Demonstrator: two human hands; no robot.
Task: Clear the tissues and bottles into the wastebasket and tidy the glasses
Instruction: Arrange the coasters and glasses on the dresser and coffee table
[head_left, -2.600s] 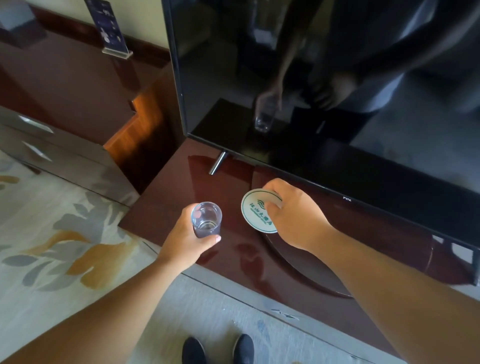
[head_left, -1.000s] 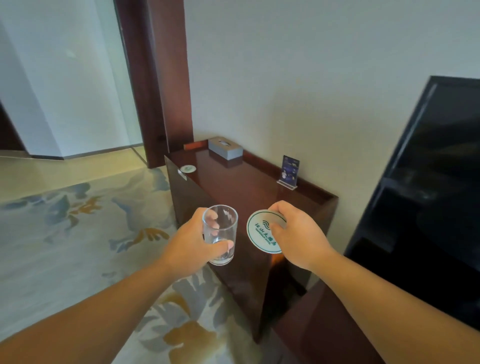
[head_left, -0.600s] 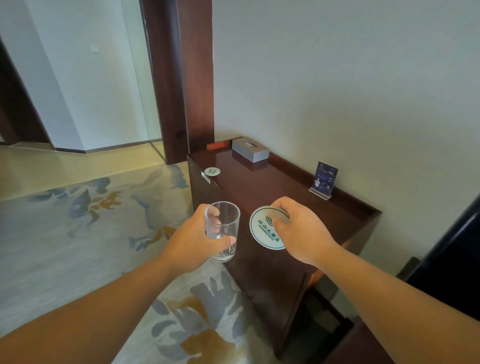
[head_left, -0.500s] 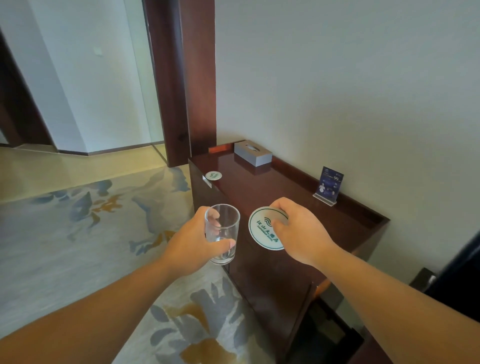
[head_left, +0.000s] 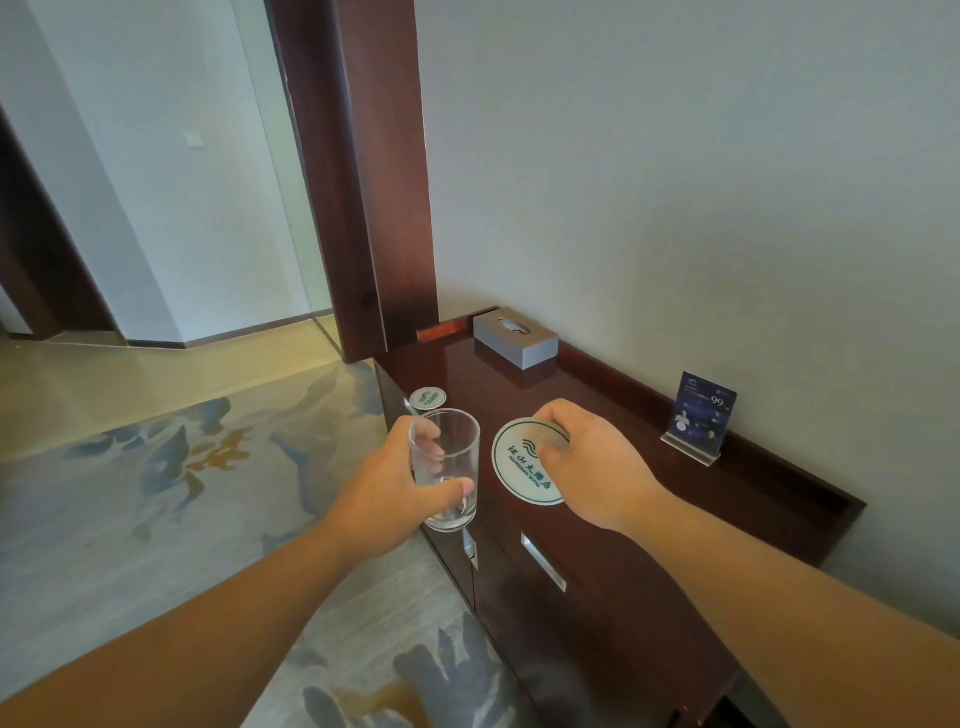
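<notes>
Basically, the left hand (head_left: 387, 488) was wrapped round a clear empty glass (head_left: 445, 470), thumb across the front, fingers seen through the far side, glass upright and held in the air just off the front edge of the dark wooden cabinet (head_left: 613, 525), over the patterned carpet (head_left: 156, 493). Behind the glass, a small round coaster (head_left: 428, 398) lay flat at the cabinet's front left corner. Right of the glass, the right hand (head_left: 592, 467) pinched a bigger round white coaster (head_left: 522, 467) with green print, fingers curled over its right rim, disc tilted to face the camera and held above the cabinet top near the front edge; could not tell if it touched the wood. Glass and held coaster were just beside each other, apart. At the back left corner sat a grey tissue box (head_left: 514, 338), against the wall and next to the dark wooden door frame (head_left: 363, 182). Further right, along the raised back edge, a small blue card in a clear stand (head_left: 701, 415) stood upright. Two drawer handles showed on the cabinet front below the hands. Both forearms were bare.
</notes>
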